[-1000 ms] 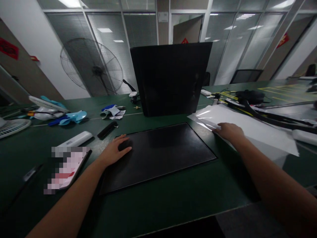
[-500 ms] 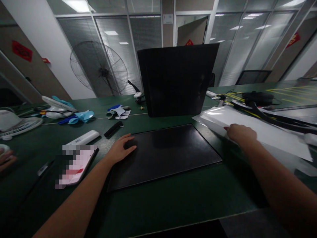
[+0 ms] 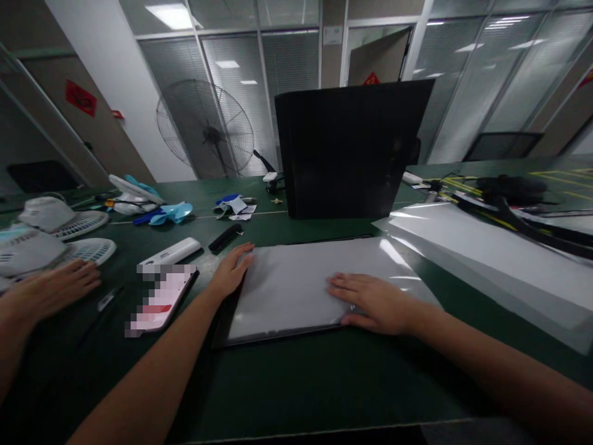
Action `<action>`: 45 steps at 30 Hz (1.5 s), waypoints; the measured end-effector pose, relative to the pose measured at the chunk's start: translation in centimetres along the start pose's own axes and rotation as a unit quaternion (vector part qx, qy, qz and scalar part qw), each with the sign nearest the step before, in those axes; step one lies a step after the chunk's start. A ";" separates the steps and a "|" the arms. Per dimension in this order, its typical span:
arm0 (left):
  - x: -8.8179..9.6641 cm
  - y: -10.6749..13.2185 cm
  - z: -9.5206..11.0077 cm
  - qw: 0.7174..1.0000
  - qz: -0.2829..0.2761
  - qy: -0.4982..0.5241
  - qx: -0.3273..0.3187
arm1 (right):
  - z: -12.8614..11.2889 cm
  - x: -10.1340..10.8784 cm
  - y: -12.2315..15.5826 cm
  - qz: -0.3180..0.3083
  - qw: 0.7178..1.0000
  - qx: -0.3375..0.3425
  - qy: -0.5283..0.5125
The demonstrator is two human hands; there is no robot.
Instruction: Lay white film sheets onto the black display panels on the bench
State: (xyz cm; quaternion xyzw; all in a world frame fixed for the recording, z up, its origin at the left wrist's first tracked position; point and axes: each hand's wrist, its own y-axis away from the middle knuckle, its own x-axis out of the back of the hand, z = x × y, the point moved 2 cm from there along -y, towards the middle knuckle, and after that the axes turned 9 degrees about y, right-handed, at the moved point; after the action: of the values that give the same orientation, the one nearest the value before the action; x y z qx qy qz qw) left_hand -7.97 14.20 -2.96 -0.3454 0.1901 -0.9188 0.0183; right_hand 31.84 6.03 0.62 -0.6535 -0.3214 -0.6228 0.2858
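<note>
Against the earlier frame, the right hand [image 3: 368, 303] is no longer at the white sheets [image 3: 482, 253] on the right but over the middle of the desk [image 3: 296, 389], and a pale, glossy sheet [image 3: 291, 278] now covers most of the dark panel [image 3: 226, 324], which is bare in that frame.

At far left, another person's hand [image 3: 60, 290] is beside white slatted devices [image 3: 34, 247]. Next come a thin dark tool [image 3: 107, 301], a white oblong case [image 3: 173, 252], a phone [image 3: 169, 300] and a small black object [image 3: 225, 239]. The left hand [image 3: 231, 269] is at the sheet's upper left corner, thumb slightly apart from the fingers; whether it pinches the corner I cannot tell. The right hand lies palm down on the sheet, toward its near edge, fingers extended and fairly close together, gripping nothing visible. Behind stands a large black board [image 3: 352, 151]; the white sheets lie beyond the right arm.

A dark strip of panel shows along the left, while the panel's right edge is hidden, so squaring the sheet leftward seems worthwhile. It would help to steady the corner and smooth with a flat palm, without creasing.
</note>
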 end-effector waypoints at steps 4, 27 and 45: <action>-0.2 -0.2 -0.8 0.999 -0.029 -0.030 -0.007 | -1.1 -1.6 -0.5 0.004 0.996 0.061 -0.059; -1.0 -0.4 -1.4 0.991 -0.063 -0.119 -0.027 | 23.9 -3.6 10.8 0.004 0.808 -0.586 0.061; -0.9 -0.4 -1.1 0.990 -0.069 -0.116 -0.027 | 17.0 -1.6 6.9 -0.013 0.859 -0.501 0.100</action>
State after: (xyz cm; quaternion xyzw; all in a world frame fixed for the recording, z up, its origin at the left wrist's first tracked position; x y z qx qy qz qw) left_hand -7.99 15.03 -4.12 -0.4624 0.1869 -0.8662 -0.0321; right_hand 47.84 14.72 -1.78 -0.6381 0.0560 -0.7658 -0.0577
